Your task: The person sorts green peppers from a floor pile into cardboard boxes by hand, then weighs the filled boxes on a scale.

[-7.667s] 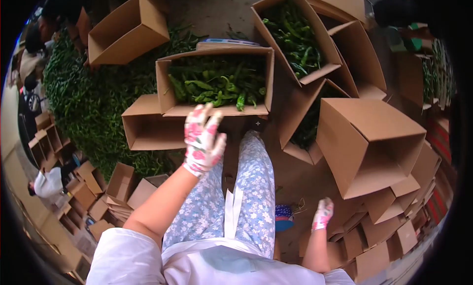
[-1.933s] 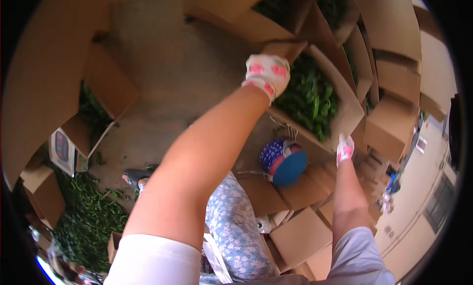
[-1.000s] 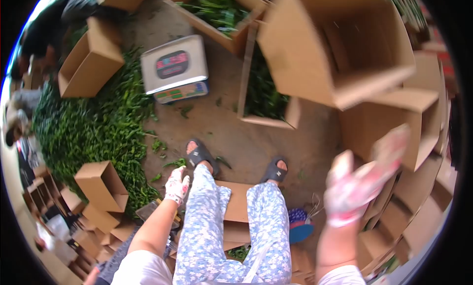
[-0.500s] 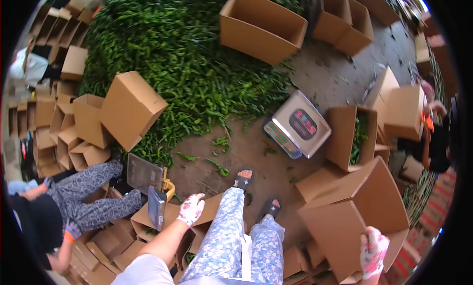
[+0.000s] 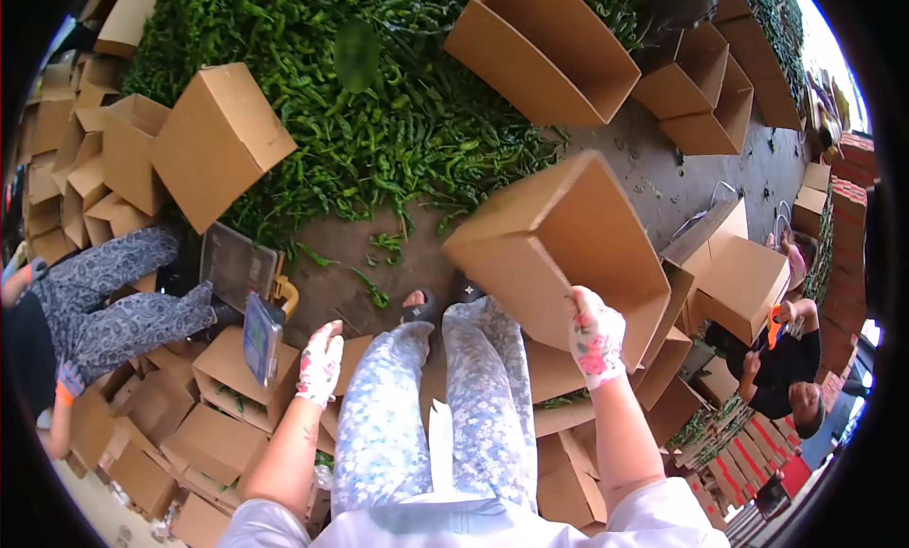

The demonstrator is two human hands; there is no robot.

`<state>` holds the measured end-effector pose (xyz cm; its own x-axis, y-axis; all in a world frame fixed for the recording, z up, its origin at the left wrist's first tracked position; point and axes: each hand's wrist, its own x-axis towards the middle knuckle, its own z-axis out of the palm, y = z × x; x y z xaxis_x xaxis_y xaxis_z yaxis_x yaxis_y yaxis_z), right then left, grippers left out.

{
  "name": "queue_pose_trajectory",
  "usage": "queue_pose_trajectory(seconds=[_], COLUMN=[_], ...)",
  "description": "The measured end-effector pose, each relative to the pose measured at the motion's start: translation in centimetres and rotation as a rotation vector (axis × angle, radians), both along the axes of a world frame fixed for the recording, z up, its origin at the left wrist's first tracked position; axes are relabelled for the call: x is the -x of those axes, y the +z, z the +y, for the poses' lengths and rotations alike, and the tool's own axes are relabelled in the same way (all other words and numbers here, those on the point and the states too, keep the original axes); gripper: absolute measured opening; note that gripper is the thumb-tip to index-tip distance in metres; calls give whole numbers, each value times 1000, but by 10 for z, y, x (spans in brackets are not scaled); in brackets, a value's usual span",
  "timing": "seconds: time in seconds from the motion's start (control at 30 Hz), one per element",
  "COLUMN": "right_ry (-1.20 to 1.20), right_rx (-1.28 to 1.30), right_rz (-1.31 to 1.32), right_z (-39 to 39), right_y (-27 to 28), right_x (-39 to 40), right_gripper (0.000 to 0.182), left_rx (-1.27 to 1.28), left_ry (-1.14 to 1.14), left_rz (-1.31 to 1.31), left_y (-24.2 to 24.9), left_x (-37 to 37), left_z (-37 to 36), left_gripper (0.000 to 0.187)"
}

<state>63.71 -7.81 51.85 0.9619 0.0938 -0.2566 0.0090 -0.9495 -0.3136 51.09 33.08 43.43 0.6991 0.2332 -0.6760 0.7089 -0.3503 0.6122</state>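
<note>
My right hand, in a floral glove, grips the near edge of an open cardboard box tilted in front of my legs, its opening facing right. My left hand, gloved alike, is held out with its fingers extended and nothing in it, just right of a scale's display. Beyond the box, a wide heap of green peppers covers the floor. The silver scale seen earlier does not show.
At the left sits a person in patterned trousers beside a dark scale platform. Another person holds something orange at the right. Stacked cartons, a tilted box and a large open box stand around.
My right hand has brought the held box leftward and up, in front of my legs, over where the silver scale was. The view has shifted, and my left hand sits further left in it.
</note>
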Motion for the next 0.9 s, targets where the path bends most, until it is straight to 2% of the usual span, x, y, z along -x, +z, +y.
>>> queue_pose_trajectory(seconds=[0.03, 0.1, 0.17, 0.2, 0.23, 0.27, 0.33, 0.37, 0.4, 0.43, 0.47, 0.5, 0.53, 0.57, 0.6, 0.63, 0.67, 0.7, 0.73, 0.77, 0.8, 0.83, 0.87, 0.9], right_ry=[3, -263, -224, -238, -313, -314, -276, -292, -310, -187, -94, -114, -297, -545, -635, -747, -811, -742, -754, -830, -876, -961, -1034, -1013], right_rx=[6, -5, 109, 148, 145, 148, 119, -2, -122, -346, -486, -521, -603, -708, -709, -762, -708, -414, -398, -362, -304, -450, -584, -729], right_rz=[23, 90, 152, 207, 351, 362, -106, -169, -233, -143, 32, 67, 167, 237, 139, 108, 75, 55, 203, 301, 528, 414, 289, 372], right_z=[-8, -20, -28, -28, -31, -25, 1, 23, 49, 72, 99, 123, 140, 146, 147, 133, 127, 120, 111, 109, 112, 129, 147, 159], right_y=[-22, -60, -92, -100, -104, -101, -88, -87, -90, -101, -126, -164, -215, -280, -343, -411, -441, -459, -477, -496, -499, -505, -503, -500], right_x=[1, 13, 24, 27, 27, 22, -1, -15, -27, -46, -64, -80, -90, -97, -118, -138, -171, -196, -214, -225, -236, -233, -230, -226], right_gripper=[17, 16, 16, 16, 24, 24, 35, 39, 44, 44, 41, 40, 42, 47, 50, 54, 58, 64, 75, 75, 98, 103, 111, 120], left_rx=[1, 3, 27, 48, 69, 69, 101, 162, 148, 148, 154, 249, 168, 114, -46, -217, -340, -322, -313, -367, -419, -413, -281, -194], left_ry=[15, 39, 76, 72, 65, 47, 88, 141, 192, 193, 224, 297, 229, 197, 254, 352, 462, 515, 558, 584, 610, 598, 795, 840], left_rz=[7, 66, 86, 77, 65, 78, 87, 103, 26, 21, 28, -16, -27, -38, -68, -25, -16, -29, 53, 72, 86, 100, 21, 33], left_y=[-11, -20, -47, -58, -69, -74, -97, -116, -151, -176, -193, -234, -265, -317, -344, -335, -369, -385, -372, -383, -388, -393, -404, -384], left_x=[-2, -14, -17, -21, -25, -40, -74, -95, -111, -143, -183, -208, -234, -252, -278, -310, -322, -328, -335, -333, -337, -339, -339, -347], left_z=[0, -3, 1, 4, 7, 9, 16, 23, 31, 35, 34, 44, 51, 71, 76, 71, 93, 108, 101, 98, 92, 81, 72, 50], left_gripper=[28, 29, 30, 31, 31, 33, 35, 41, 40, 43, 48, 49, 51, 58, 68, 73, 78, 83, 92, 97, 103, 111, 110, 111])
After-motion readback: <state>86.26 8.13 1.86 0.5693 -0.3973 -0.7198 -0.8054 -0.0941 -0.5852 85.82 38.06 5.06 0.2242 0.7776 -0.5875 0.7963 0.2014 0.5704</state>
